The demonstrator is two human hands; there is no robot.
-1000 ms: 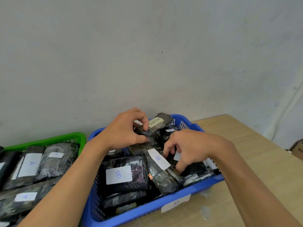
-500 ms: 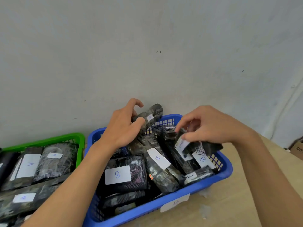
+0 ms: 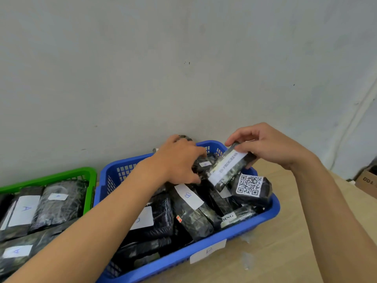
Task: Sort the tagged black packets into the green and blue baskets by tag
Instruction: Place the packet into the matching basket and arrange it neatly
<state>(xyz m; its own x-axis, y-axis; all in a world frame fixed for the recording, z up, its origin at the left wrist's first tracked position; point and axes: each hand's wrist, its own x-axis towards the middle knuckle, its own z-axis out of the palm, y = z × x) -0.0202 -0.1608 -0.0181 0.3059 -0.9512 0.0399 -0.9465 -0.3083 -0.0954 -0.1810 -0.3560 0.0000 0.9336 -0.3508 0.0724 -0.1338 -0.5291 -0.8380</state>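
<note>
Nearest me, the blue basket (image 3: pixel 267 216) on the tabletop (image 3: pixel 306 242) is crowded with black packets, several showing a B tag, which suits its own front label. To its left the green basket (image 3: pixel 61 174) holds A-tagged ones, partly cut off. My left hand (image 3: pixel 179 160) is closed around a mostly hidden packet. My right hand (image 3: pixel 269 146) grips a packet (image 3: pixel 228 170) tilted above the basket, probably to read it; its letter tag isn't visible.

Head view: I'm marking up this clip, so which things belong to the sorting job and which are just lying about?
Part of the job:
blue basket
green basket
"IN PROGRESS" packet, in right hand
QR-code packet
B-tagged packet
A-tagged packet
left hand

Just lying about:
cardboard box
</note>
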